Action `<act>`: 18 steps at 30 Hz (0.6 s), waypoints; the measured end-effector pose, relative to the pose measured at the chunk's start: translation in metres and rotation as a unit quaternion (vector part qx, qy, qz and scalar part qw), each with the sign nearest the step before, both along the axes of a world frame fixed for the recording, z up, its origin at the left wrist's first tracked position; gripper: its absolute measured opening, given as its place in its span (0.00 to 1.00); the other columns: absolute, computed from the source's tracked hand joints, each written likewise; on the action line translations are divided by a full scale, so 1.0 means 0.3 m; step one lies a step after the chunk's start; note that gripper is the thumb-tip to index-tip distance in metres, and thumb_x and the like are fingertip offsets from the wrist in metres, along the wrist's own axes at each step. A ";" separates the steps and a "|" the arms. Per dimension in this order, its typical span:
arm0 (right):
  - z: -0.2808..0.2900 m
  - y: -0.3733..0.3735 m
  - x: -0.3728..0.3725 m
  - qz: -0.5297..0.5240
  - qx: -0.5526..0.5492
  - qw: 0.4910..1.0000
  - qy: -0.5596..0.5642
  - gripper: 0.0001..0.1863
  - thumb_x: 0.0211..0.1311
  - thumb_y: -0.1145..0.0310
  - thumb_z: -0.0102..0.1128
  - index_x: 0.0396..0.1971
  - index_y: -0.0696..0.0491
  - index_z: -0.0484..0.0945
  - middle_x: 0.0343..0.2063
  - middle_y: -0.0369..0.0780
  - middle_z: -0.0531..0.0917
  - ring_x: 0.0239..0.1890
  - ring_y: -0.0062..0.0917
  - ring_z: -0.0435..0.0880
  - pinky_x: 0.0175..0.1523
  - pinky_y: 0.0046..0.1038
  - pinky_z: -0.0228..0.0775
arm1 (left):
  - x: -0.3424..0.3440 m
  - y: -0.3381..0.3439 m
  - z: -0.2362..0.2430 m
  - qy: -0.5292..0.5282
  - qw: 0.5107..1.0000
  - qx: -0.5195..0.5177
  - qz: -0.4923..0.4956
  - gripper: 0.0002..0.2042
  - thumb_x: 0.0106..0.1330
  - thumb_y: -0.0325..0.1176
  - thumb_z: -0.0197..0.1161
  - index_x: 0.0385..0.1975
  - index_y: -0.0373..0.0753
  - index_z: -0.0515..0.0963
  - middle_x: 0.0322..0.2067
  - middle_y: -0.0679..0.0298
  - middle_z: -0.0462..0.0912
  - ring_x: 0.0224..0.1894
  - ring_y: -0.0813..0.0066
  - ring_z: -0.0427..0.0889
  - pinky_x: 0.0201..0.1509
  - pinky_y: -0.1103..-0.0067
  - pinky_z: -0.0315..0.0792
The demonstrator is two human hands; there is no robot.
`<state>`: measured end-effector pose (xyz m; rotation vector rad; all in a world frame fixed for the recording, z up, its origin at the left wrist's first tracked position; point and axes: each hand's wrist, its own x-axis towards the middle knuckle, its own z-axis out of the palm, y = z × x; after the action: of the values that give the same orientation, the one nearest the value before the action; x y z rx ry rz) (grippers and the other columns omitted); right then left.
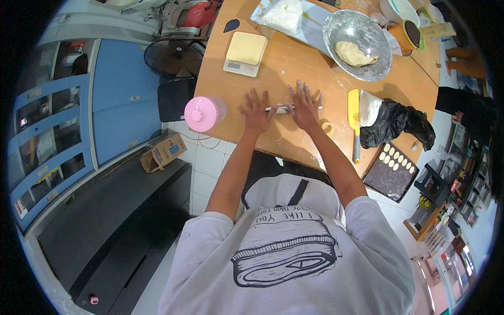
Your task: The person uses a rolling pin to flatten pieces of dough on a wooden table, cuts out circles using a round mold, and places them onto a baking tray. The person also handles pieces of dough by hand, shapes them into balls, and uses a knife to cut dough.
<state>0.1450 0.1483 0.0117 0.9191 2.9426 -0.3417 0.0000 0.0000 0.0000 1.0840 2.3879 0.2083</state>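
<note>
Wooden worktop (294,63): near its front edge, a thin rod (280,107), with a pale piece (282,111), probably dough, against it, reaches from left hand (256,114) to beneath right hand (306,111), fingers spread wide. Even palm pressure should keep thickness uniform. Beyond: metal bowl (340,30).

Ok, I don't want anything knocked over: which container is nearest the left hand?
The pink container at the left edge of the table, just left of the left hand. The silver bowl and whitish bowl stand farther off, toward the right.
</note>
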 end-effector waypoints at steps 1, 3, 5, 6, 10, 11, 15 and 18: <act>0.006 -0.004 -0.004 -0.005 -0.008 1.000 -0.003 0.34 0.75 0.44 0.46 0.76 0.39 0.57 0.79 0.41 0.49 0.80 0.40 0.48 0.70 0.77 0.34 | 0.003 0.001 0.011 0.005 1.000 -0.003 0.008 0.44 0.68 0.72 0.48 0.80 0.56 0.48 0.80 0.47 0.34 0.80 0.35 0.31 0.70 0.28 0.32; 0.014 -0.015 -0.005 -0.011 -0.017 1.000 -0.004 0.34 0.75 0.45 0.46 0.76 0.39 0.58 0.79 0.41 0.51 0.80 0.40 0.49 0.70 0.77 0.34 | 0.013 -0.006 0.025 0.012 1.000 -0.007 0.015 0.43 0.69 0.71 0.48 0.80 0.58 0.48 0.79 0.46 0.34 0.79 0.34 0.31 0.69 0.27 0.32; 0.022 -0.026 0.001 -0.004 -0.021 0.999 -0.027 0.35 0.76 0.43 0.42 0.78 0.40 0.54 0.80 0.40 0.47 0.80 0.40 0.48 0.72 0.75 0.29 | 0.026 -0.022 0.028 0.025 0.999 0.001 0.024 0.46 0.65 0.71 0.54 0.80 0.60 0.47 0.79 0.46 0.33 0.79 0.32 0.31 0.69 0.27 0.33; 0.016 -0.026 0.019 -0.005 -0.020 0.999 -0.030 0.35 0.76 0.43 0.42 0.78 0.40 0.54 0.80 0.40 0.47 0.80 0.40 0.48 0.72 0.75 0.29 | 0.041 -0.024 0.034 0.022 0.999 0.002 0.023 0.46 0.65 0.71 0.54 0.80 0.60 0.47 0.79 0.46 0.33 0.79 0.32 0.31 0.69 0.27 0.33; 0.035 -0.038 0.054 0.006 -0.032 0.999 -0.029 0.35 0.77 0.44 0.42 0.77 0.43 0.56 0.80 0.40 0.47 0.81 0.39 0.45 0.73 0.72 0.29 | 0.075 -0.064 0.030 0.025 1.000 0.001 -0.017 0.52 0.57 0.70 0.64 0.80 0.61 0.47 0.80 0.46 0.32 0.79 0.31 0.31 0.71 0.28 0.35; 0.049 -0.046 0.049 0.015 -0.044 0.998 -0.044 0.35 0.77 0.44 0.42 0.77 0.43 0.57 0.80 0.39 0.47 0.81 0.39 0.44 0.74 0.72 0.29 | 0.077 -0.085 0.015 0.031 0.999 0.019 -0.013 0.54 0.55 0.70 0.66 0.80 0.61 0.46 0.80 0.47 0.32 0.79 0.31 0.30 0.71 0.29 0.35; 0.028 -0.067 0.093 0.010 -0.042 0.999 -0.012 0.34 0.77 0.45 0.43 0.77 0.43 0.57 0.80 0.40 0.48 0.81 0.39 0.42 0.75 0.70 0.29 | 0.106 -0.091 0.032 0.028 0.999 0.011 -0.025 0.53 0.56 0.69 0.66 0.80 0.61 0.47 0.80 0.46 0.32 0.79 0.30 0.31 0.71 0.29 0.36; 0.020 -0.094 0.127 0.005 -0.047 0.998 0.032 0.33 0.77 0.45 0.43 0.76 0.42 0.58 0.80 0.41 0.48 0.81 0.39 0.43 0.76 0.67 0.29 | 0.121 -0.117 0.027 0.035 0.999 0.027 -0.031 0.51 0.58 0.69 0.64 0.80 0.60 0.48 0.80 0.47 0.33 0.78 0.29 0.32 0.71 0.29 0.36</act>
<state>0.1831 0.1201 0.0178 0.8987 2.9573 -0.5144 0.0364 -0.0350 0.0080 1.2057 2.4181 0.2172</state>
